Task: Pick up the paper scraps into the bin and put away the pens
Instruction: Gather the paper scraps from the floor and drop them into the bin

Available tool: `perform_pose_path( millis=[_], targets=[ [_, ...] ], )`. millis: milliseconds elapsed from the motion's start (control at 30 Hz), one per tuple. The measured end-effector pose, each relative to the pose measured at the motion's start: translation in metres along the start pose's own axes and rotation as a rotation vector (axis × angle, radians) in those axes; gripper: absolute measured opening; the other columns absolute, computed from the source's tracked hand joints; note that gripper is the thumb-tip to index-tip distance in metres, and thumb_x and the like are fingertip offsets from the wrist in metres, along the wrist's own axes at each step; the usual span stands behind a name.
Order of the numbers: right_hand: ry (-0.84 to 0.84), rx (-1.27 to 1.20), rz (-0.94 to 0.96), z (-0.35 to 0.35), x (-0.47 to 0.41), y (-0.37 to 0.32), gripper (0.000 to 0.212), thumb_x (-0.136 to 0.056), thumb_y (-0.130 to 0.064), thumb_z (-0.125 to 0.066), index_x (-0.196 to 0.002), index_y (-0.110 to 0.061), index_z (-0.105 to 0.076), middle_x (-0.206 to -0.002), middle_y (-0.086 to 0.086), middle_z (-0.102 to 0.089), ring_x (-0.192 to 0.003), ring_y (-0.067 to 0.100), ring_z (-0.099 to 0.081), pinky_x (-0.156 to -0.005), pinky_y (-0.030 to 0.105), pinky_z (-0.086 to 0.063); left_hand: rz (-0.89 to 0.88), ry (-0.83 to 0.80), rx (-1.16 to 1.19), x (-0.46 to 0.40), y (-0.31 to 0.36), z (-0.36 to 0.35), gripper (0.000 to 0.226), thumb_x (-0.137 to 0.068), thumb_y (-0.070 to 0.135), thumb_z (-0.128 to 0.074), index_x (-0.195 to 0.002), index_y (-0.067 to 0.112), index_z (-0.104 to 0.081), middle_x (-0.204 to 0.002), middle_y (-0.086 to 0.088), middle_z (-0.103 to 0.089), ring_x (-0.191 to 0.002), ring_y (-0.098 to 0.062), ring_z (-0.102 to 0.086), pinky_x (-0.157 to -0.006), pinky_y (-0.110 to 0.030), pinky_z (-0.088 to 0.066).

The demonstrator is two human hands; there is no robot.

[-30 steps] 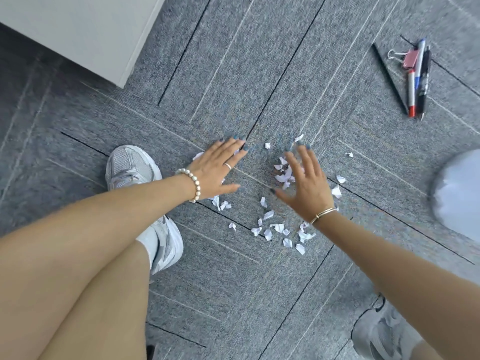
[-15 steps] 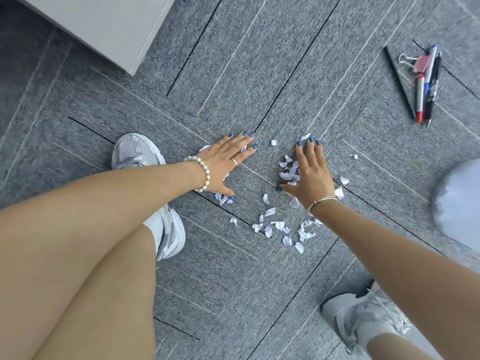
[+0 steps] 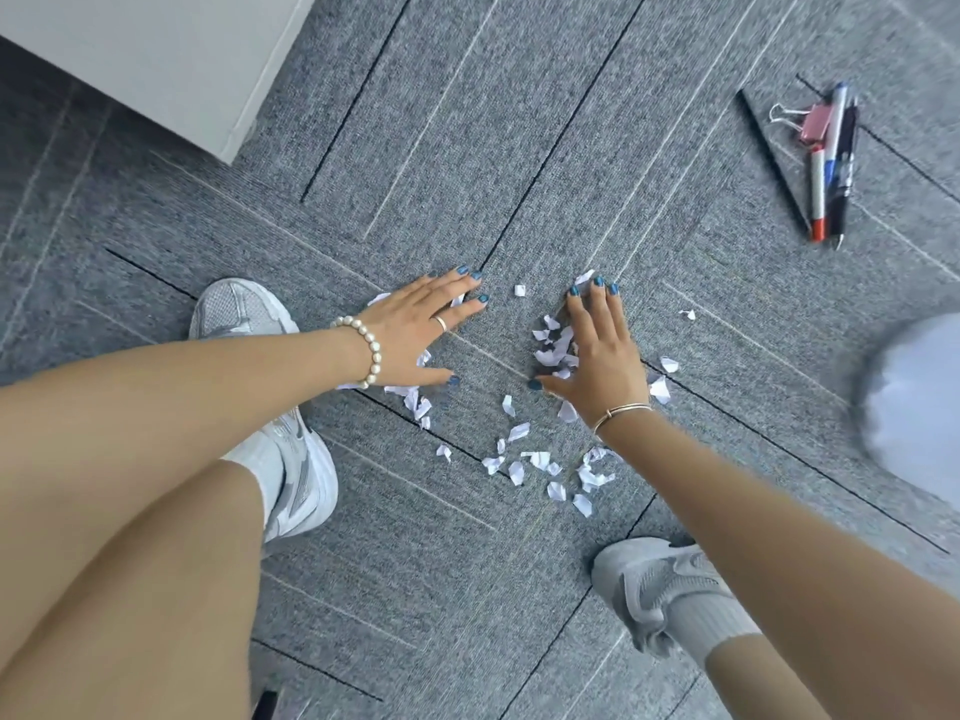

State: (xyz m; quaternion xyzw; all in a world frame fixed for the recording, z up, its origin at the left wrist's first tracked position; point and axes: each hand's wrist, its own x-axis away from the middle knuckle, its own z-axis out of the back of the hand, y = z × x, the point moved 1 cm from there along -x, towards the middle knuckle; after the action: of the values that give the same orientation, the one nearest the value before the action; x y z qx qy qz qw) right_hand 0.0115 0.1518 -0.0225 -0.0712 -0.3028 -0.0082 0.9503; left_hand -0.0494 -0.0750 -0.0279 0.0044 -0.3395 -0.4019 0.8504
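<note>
Now both hands, left hand (image 3: 415, 335) and right hand (image 3: 597, 356), press flat-fingered on the carpet (image 3: 519, 148), corralling paper scraps (image 3: 540, 459); next, sweep inward from 6 o'clock.

Bright, even daylight, soft shadows; white blob (image 3: 919, 407) at right edge blurred, wide-angle bending at edges.

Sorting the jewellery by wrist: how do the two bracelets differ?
The left hand wears a pearl bracelet of round white beads; the right hand wears a thin gold bangle, smooth and beadless. The pearl bracelet is much thicker than the gold bangle. Both sit at the wrist.
</note>
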Motion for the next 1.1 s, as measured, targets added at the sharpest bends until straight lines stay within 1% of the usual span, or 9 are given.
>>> perform_pose_path(
  millis=[100, 267, 433, 567, 733, 800, 900, 1000, 1100],
  targets=[
    [0.011, 0.013, 0.008, 0.002, 0.000, 0.001, 0.102, -0.069, -0.056, -0.066, -0.144, -0.021, -0.007, -0.152, 0.004, -0.002, -0.140, 0.025, 0.003, -0.111, 0.043, -0.015, -0.039, 0.060, 0.068, 0.002, -0.009, 0.004, 0.072, -0.086, 0.053, -0.035, -0.143, 0.022, -0.001, -0.151, 0.002, 0.007, -0.138, -0.012, 0.006, -0.110, -0.030, 0.003],
    [-0.004, 0.103, 0.124, 0.018, -0.006, 0.007, 0.101, -0.065, -0.064, -0.063, -0.141, -0.016, -0.017, -0.144, 0.011, -0.018, -0.134, 0.030, -0.014, -0.111, 0.045, -0.021, -0.009, 0.134, 0.106, 0.003, -0.010, 0.003, 0.067, -0.086, 0.049, -0.028, -0.143, 0.020, -0.007, -0.151, -0.001, -0.005, -0.138, -0.012, -0.002, -0.110, -0.030, -0.002],
    [0.002, 0.028, 0.206, 0.021, -0.001, 0.025, 0.089, -0.071, -0.061, -0.056, -0.142, -0.023, -0.018, -0.147, 0.007, -0.017, -0.137, 0.026, -0.011, -0.111, 0.042, -0.012, 0.095, 0.229, 0.081, 0.014, -0.006, -0.014, 0.068, -0.084, 0.051, -0.024, -0.141, 0.016, -0.015, -0.149, -0.003, -0.013, -0.137, -0.016, -0.008, -0.112, -0.037, -0.002],
    [0.070, -0.054, 0.151, 0.005, 0.015, 0.030, 0.080, -0.075, -0.061, -0.049, -0.140, -0.023, -0.023, -0.146, 0.006, -0.022, -0.137, 0.025, -0.013, -0.110, 0.043, -0.010, 0.269, 0.334, 0.163, 0.035, -0.003, -0.032, 0.068, -0.083, 0.049, -0.029, -0.140, 0.014, -0.019, -0.149, -0.004, -0.015, -0.137, -0.017, -0.010, -0.112, -0.039, -0.003],
    [0.153, -0.165, 0.123, -0.007, 0.034, 0.017, 0.081, -0.074, -0.062, -0.044, -0.139, -0.019, -0.026, -0.146, 0.009, -0.024, -0.136, 0.026, -0.015, -0.110, 0.040, -0.007, 0.207, 0.296, 0.123, 0.050, -0.004, -0.059, 0.069, -0.083, 0.050, -0.031, -0.140, 0.014, -0.016, -0.148, -0.006, -0.015, -0.136, -0.016, -0.008, -0.111, -0.035, 0.000],
    [0.151, -0.163, 0.145, -0.006, 0.033, 0.016, 0.080, -0.073, -0.060, -0.044, -0.139, -0.019, -0.025, -0.146, 0.010, -0.023, -0.136, 0.027, -0.016, -0.110, 0.041, -0.008, 0.232, 0.325, 0.132, 0.044, 0.000, -0.067, 0.068, -0.083, 0.049, -0.034, -0.139, 0.013, -0.018, -0.147, -0.008, -0.020, -0.135, -0.018, -0.012, -0.111, -0.035, -0.001],
    [0.160, -0.200, 0.064, -0.009, 0.030, 0.014, 0.078, -0.074, -0.058, -0.046, -0.139, -0.018, -0.027, -0.146, 0.010, -0.023, -0.136, 0.027, -0.016, -0.110, 0.039, -0.008, 0.293, 0.391, 0.182, 0.036, 0.008, -0.075, 0.068, -0.083, 0.050, -0.036, -0.137, 0.010, -0.023, -0.145, -0.008, -0.024, -0.134, -0.020, -0.016, -0.112, -0.035, -0.003],
    [0.118, -0.162, 0.079, -0.016, 0.026, 0.012, 0.080, -0.072, -0.059, -0.047, -0.139, -0.019, -0.026, -0.147, 0.008, -0.021, -0.137, 0.026, -0.009, -0.110, 0.041, -0.005, 0.179, 0.428, 0.196, 0.030, 0.008, -0.072, 0.065, -0.088, 0.050, -0.030, -0.137, 0.008, -0.025, -0.144, -0.009, -0.026, -0.134, -0.020, -0.017, -0.113, -0.032, -0.001],
    [0.110, -0.177, 0.078, -0.016, 0.026, 0.014, 0.080, -0.073, -0.058, -0.048, -0.140, -0.020, -0.026, -0.148, 0.007, -0.019, -0.138, 0.025, -0.008, -0.110, 0.042, -0.005, 0.028, 0.387, 0.191, 0.011, 0.023, -0.057, 0.063, -0.088, 0.047, -0.032, -0.137, 0.007, -0.026, -0.143, -0.012, -0.029, -0.133, -0.020, -0.020, -0.112, -0.036, -0.007]
  ],
)
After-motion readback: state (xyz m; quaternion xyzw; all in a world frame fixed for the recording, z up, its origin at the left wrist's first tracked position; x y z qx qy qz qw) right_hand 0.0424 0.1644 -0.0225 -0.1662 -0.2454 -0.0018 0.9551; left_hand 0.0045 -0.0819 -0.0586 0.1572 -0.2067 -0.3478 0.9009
